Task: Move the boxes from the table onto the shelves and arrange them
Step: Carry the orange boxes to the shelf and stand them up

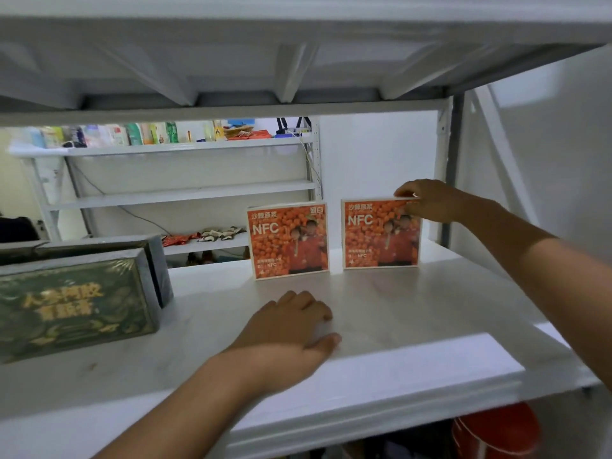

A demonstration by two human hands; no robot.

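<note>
Right hand (430, 200) fingers pinch the right orange box's (381, 235) top corner; left hand (291, 329) lies flat and released on the shelf (414, 313). I'd nudge it gently, level with its twin (291, 240) leftward of those fingers.

Two orange boxes stand upright on the shelf (397, 309). The left orange box (291, 240) reads "沙棘原浆" at the top, "NFC" in large white letters, and a small "NFC" near the bottom. The right orange box (381, 235) bears the same. The green box's (73, 303) gold characters are too blurred to read.
</note>
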